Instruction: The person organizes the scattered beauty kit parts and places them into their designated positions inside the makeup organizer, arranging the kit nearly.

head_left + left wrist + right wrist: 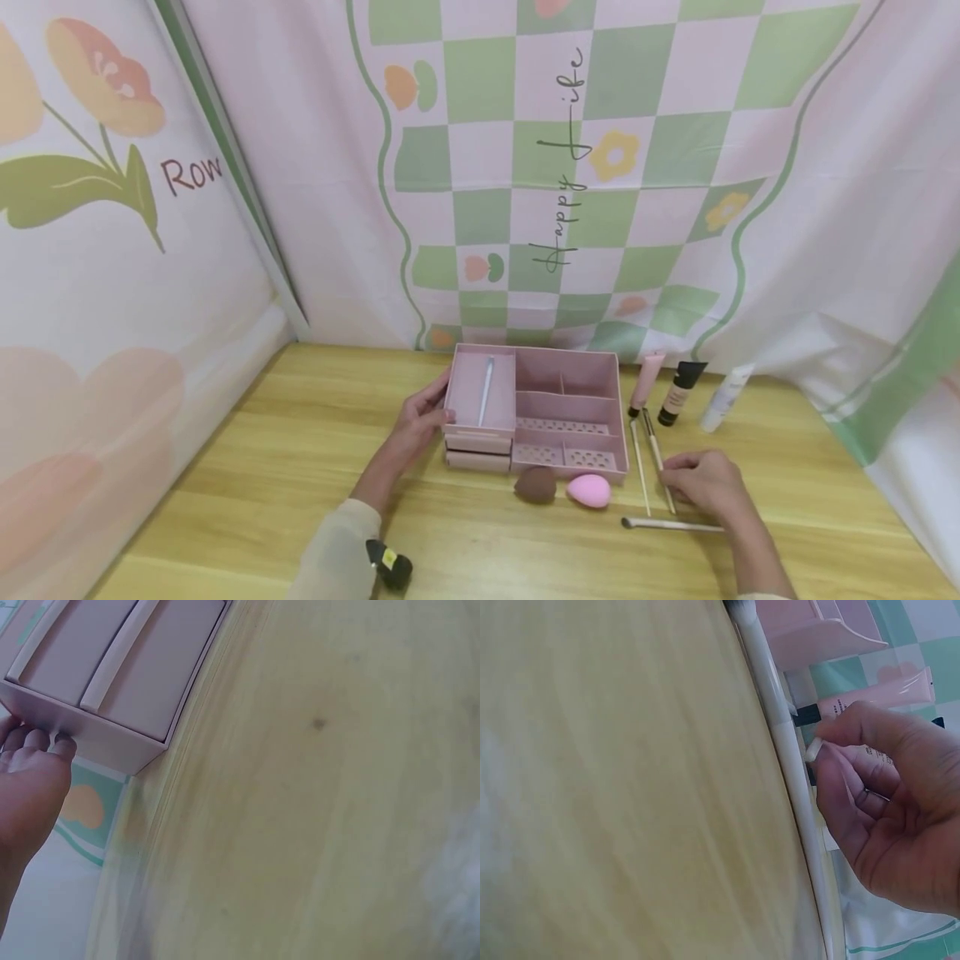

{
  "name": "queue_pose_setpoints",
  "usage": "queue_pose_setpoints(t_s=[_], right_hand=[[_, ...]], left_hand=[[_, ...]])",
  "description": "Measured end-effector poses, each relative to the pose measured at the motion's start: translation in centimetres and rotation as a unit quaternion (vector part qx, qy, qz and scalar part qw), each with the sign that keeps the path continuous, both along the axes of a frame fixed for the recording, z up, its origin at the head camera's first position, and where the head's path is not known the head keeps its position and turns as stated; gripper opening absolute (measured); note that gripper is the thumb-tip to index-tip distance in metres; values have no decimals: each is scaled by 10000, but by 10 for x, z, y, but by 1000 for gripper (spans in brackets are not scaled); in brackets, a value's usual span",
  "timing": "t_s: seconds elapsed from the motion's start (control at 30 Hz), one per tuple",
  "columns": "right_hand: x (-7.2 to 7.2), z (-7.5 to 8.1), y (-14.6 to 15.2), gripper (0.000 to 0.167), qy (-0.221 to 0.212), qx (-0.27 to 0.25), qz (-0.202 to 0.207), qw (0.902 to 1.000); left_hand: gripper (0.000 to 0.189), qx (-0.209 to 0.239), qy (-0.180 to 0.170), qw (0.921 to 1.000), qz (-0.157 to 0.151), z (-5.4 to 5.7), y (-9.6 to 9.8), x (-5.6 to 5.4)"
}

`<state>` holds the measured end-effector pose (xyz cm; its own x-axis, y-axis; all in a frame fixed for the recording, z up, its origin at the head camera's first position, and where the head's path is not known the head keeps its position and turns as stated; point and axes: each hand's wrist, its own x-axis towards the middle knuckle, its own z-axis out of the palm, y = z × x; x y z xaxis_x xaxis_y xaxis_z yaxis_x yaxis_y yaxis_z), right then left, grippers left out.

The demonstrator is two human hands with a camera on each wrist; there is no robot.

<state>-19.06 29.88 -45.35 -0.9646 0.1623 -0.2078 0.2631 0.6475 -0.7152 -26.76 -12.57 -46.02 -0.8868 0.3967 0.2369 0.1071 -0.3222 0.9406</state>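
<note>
A pink makeup organizer point(566, 400) stands on the table, with drawers point(75, 652) on its left side. My left hand point(420, 421) holds that side, its thumb over the upper edge and its fingers against the side wall. A thin white stick-like item point(486, 392) lies in the shallow top tray point(465, 375). At the right, my right hand point(705, 482) pinches the handle end of a makeup brush point(652, 446) between thumb and forefinger; its white tip shows in the right wrist view. Another slim brush point(640, 467) lies just left of it.
A third brush point(776, 712) lies crosswise nearer me. In front of the organizer sit a brown makeup sponge point(536, 485) and a pink one point(590, 491). A pink tube point(647, 385), a black-capped tube point(680, 393) and a white bottle point(726, 400) are at the back right. Curtains hang behind.
</note>
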Motion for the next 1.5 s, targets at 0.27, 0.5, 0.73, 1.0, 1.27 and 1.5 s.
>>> queue_pose_setpoints(t_s=[0.27,0.5,0.73,1.0,1.27,1.5], right_hand=[[0,1,-2,38,-92,-669,-82,9977],[2,6,-5,41,-93,-865,19,9962],[3,14,-7,43,-48,-1043,176,9944],[4,20,-9,44,-20,-1462,169,9891],[7,25,-14,40,-4,-1720,292,9847],[9,32,-18,42,83,-1990,467,9788]], left_hand=[[79,-63,-67,10000,15,1,0,1],[78,-125,-87,9999,27,2,0,1],[80,-121,-54,9999,-16,0,-1,-1],[80,-37,12,10000,-65,-1,-1,-1],[80,-103,-105,9999,35,1,0,0],[80,-98,-40,9999,-4,0,-1,0]])
